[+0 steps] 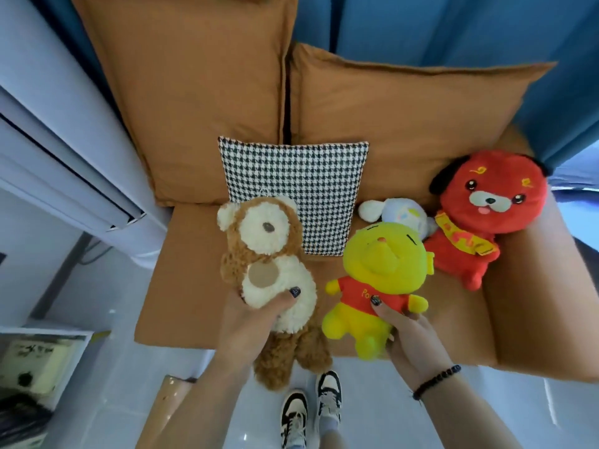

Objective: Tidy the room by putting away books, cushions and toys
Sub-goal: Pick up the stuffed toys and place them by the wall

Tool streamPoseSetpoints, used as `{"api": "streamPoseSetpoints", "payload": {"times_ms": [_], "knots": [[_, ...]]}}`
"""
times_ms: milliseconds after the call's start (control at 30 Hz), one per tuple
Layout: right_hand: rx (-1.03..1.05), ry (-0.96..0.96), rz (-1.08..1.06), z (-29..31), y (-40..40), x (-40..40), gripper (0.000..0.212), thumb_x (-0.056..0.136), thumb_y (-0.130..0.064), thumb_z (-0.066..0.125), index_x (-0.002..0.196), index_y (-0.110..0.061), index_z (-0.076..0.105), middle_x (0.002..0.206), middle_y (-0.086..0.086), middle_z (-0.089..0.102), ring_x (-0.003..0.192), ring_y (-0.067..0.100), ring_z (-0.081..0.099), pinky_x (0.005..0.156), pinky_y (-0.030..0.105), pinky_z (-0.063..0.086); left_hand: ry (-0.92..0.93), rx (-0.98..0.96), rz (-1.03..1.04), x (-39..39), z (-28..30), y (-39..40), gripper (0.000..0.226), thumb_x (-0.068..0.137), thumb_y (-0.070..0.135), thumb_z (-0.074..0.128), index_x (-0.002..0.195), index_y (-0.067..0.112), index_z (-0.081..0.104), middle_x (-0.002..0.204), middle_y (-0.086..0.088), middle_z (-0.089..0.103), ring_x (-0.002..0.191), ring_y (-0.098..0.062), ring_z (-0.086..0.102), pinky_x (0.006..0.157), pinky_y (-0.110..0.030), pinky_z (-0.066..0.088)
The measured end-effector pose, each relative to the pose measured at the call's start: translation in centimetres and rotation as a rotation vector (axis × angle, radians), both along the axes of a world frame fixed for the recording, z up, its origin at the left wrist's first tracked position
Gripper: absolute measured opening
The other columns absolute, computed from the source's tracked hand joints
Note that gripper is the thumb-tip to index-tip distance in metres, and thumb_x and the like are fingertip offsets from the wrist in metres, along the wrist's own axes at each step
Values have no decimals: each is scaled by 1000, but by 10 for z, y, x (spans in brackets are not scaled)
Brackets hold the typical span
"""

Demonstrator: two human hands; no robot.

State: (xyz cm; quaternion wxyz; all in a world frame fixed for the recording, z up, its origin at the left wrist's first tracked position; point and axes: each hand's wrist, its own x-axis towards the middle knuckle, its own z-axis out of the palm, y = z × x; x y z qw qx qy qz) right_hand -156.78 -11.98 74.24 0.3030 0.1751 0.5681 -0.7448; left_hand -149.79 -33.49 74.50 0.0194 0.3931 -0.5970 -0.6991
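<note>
My left hand (251, 317) grips a brown and cream teddy bear (269, 254) by its belly, held upright over the front of the orange sofa seat (181, 270). My right hand (410, 332) holds a yellow bear in a red shirt (379, 270) by its body, just right of the teddy. A houndstooth cushion (298, 186) leans against the back cushions. A red plush dog (483, 215) sits at the right end of the seat, with a small white plush (398, 212) beside it, partly hidden by the yellow bear.
Two large orange back cushions (405, 118) stand behind the seat. Blue curtains (453, 24) hang beyond. A white air conditioner unit (64, 176) stands at the left. A white box (42, 361) and a cardboard roll (168, 406) lie on the tiled floor near my feet.
</note>
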Motion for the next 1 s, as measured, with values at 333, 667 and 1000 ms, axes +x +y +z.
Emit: {"api": "streamPoseSetpoints", "payload": {"times_ms": [333, 667, 1000], "knots": [[60, 31, 354, -20, -112, -75, 21, 86, -18, 63, 106, -20, 69, 95, 0, 76, 81, 17, 73, 58, 32, 59, -40, -21, 340, -3, -12, -89, 68, 60, 22, 92, 117, 34, 57, 104, 13, 72, 89, -8, 69, 65, -26, 56], [267, 149, 435, -89, -276, -85, 15, 80, -10, 75, 90, -21, 75, 89, -9, 76, 72, 6, 72, 57, 27, 55, -146, 29, 431, -2, -90, -224, 69, 58, 29, 92, 116, 31, 56, 111, 6, 69, 101, -19, 66, 84, -41, 56], [636, 107, 308, -244, -436, -85, 44, 80, -25, 78, 118, -9, 62, 113, 10, 68, 104, 30, 64, 84, 42, 54, -289, -36, 323, 3, -206, -356, 67, 68, 17, 88, 118, 26, 45, 108, 8, 58, 94, -11, 59, 69, -28, 49]]}}
